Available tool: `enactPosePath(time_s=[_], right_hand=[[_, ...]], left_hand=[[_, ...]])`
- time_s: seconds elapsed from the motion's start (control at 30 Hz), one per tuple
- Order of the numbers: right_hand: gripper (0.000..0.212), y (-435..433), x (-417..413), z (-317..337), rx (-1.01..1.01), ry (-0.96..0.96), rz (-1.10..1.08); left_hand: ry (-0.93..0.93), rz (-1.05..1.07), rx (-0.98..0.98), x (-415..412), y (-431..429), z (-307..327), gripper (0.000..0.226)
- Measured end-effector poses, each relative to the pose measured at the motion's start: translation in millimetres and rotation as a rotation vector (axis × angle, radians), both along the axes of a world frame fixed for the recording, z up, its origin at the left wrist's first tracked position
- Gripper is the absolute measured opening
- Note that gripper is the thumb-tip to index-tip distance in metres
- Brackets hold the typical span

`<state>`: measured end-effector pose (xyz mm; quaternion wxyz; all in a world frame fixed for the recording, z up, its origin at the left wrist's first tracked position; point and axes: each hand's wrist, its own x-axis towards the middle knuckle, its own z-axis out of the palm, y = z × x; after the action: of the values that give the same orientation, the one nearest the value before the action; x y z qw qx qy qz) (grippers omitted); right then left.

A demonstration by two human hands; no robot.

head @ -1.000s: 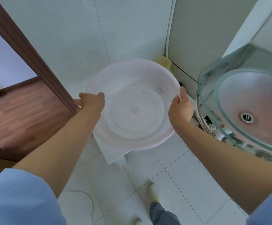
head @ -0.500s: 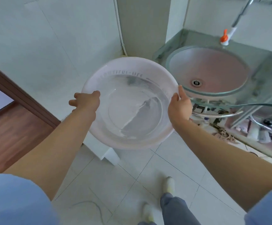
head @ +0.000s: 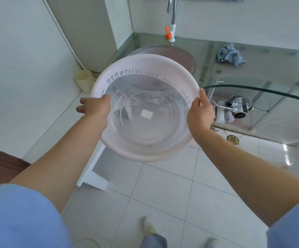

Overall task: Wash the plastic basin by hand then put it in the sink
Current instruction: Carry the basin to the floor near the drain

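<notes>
The basin (head: 145,111), gripped at nine and three o'clock by both hands' fingers (head: 203,97), could be tipped, spilling water.

The basin (head: 145,108) hangs over bare floor (head: 163,194), short of the sink (head: 184,56). The tap (head: 171,31) overhangs the sink's far rim. A rag (head: 230,55) lies right on the glass bench (head: 270,68).
</notes>
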<state>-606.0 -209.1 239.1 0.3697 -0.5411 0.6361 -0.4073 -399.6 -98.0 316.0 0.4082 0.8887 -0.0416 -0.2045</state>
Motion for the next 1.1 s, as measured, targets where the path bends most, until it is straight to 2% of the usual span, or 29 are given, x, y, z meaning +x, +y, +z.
enactPosePath(time_s=[0.4, 0.6, 0.77, 0.87, 1.1], right_hand=[[0.043, -31.3, -207.9, 4.1, 0.032, 0.053, -0.153], [0.044, -43.0, -317.0, -4.6, 0.012, 0.081, -0.245], [0.042, -49.5, -375.0, -8.7, 0.034, 0.075, -0.322], [0.042, -51.2, -401.9, -15.5, 0.064, 0.053, -0.382], [0.041, -56.2, -441.8, -39.1, 0.112, 0.038, -0.51]], left_hand=[[0.038, -0.157, -0.004, -192.9, -69.6, -13.7, 0.065], [0.123, -0.242, -0.031, -290.4, -106.2, -32.4, 0.071], [0.19, -0.305, -0.053, -342.7, -131.0, -44.4, 0.069], [0.18, -0.335, -0.047, -371.2, -144.0, -49.4, 0.075], [0.164, -0.467, 0.01, -410.7, -179.9, -65.3, 0.073]])
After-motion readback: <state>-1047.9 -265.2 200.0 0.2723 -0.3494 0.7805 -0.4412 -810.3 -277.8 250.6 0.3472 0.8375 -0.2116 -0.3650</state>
